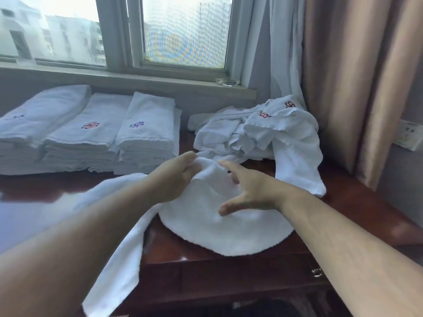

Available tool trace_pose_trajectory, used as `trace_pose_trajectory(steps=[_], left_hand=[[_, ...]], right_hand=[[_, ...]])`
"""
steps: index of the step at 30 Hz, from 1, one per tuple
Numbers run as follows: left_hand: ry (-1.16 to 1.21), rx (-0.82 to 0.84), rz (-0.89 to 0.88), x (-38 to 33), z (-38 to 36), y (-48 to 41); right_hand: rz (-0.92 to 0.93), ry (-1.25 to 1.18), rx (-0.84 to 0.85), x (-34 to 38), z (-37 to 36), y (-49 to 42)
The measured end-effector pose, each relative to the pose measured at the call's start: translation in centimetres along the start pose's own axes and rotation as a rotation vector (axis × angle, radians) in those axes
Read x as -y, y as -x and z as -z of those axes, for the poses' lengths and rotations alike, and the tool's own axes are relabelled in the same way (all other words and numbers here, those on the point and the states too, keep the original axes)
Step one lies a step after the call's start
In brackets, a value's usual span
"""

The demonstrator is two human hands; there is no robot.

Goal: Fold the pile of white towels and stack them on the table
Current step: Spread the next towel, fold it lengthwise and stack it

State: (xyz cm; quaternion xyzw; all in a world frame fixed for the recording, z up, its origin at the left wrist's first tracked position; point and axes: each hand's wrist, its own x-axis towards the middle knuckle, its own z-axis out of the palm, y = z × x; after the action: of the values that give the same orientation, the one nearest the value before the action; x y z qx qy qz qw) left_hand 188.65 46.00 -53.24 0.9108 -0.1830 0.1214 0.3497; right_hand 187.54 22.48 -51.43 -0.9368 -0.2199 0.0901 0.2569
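A loose white towel (219,227) lies spread over the front of the dark wooden table (357,216), one end hanging past the front edge at the left. My left hand (174,177) pinches a bunched edge of it near the middle of the table. My right hand (247,191) hovers just to the right with fingers spread, close over the cloth and holding nothing. A crumpled pile of unfolded towels (270,131) sits at the back right. Three stacks of folded towels (91,138) with small embroidered flowers line the back left.
A window with a grey sill (137,76) runs behind the table; a glass ashtray (227,82) rests on the sill. Beige curtains (348,76) hang at the right, beside a wall socket (409,136). A drawer handle (317,272) shows below the table's front edge.
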Motion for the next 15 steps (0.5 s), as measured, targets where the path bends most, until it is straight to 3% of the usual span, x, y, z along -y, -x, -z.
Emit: trace_pose_trajectory(steps=[3,5,8,11,15], left_hand=[[0.096,0.049,0.013,-0.6,0.5,-0.3],[0.054,0.136,-0.003,-0.1,1.2,0.5],[-0.255,0.313,0.044,1.4,1.8,1.6],[-0.461,0.321,0.117,2.8,1.5,1.9],[0.041,0.342,0.297,1.8,2.5,1.8]], right_hand=[[0.032,0.226,-0.039,1.2,-1.5,-1.0],[0.102,0.247,-0.146,1.3,-1.6,-1.6],[0.117,-0.102,-0.373,0.5,-0.3,-1.4],[0.128,-0.588,-0.533,-0.4,0.8,-0.8],[0.052,-0.762,-0.425,-0.4,2.1,-0.4]])
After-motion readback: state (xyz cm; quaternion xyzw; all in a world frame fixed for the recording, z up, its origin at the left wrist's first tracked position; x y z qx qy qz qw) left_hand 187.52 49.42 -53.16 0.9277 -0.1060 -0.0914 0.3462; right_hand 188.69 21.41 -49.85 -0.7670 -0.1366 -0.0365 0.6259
